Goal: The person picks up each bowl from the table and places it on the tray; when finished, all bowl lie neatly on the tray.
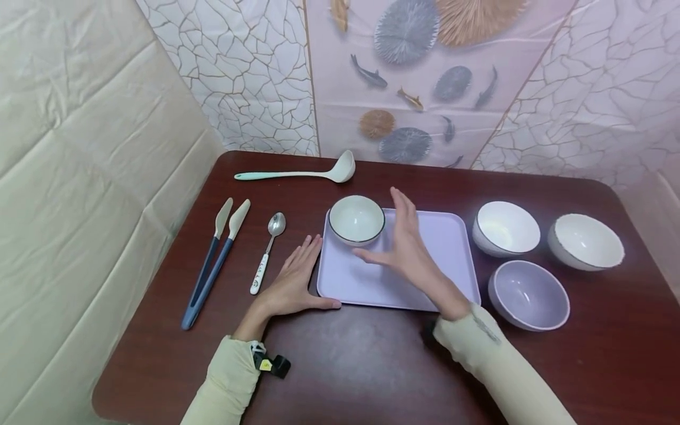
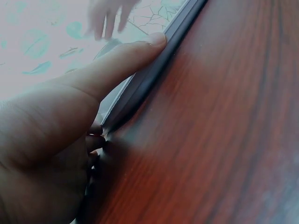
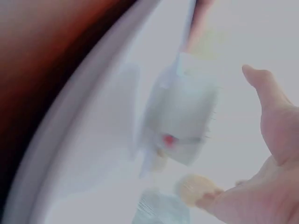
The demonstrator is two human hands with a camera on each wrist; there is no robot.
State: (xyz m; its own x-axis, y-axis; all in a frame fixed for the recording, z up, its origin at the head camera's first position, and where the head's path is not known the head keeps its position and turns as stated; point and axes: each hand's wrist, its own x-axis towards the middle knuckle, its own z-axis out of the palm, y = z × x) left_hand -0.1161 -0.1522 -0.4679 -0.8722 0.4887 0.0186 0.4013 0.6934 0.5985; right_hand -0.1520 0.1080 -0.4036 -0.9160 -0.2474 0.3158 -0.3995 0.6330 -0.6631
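Note:
A white bowl with a dark rim (image 1: 357, 219) sits on the back left part of the lilac tray (image 1: 372, 280). My right hand (image 1: 411, 251) hovers over the tray just right of that bowl, thumb and fingers spread wide and apart from it. In the right wrist view, the bowl (image 3: 187, 112) is blurred and a red mark shows on its side. At the tray's left front corner lies my left hand (image 1: 294, 283), fingers extended along the left side. Its thumb (image 2: 135, 53) touches the front edge in the left wrist view.
Right of the tray stand two white bowls (image 1: 507, 229) (image 1: 584, 242) and a lilac bowl (image 1: 528, 295). To the left lie a spoon (image 1: 265, 254) and blue-handled tongs (image 1: 215, 265). A ladle (image 1: 297, 175) lies behind, near the patterned wall (image 1: 255, 88).

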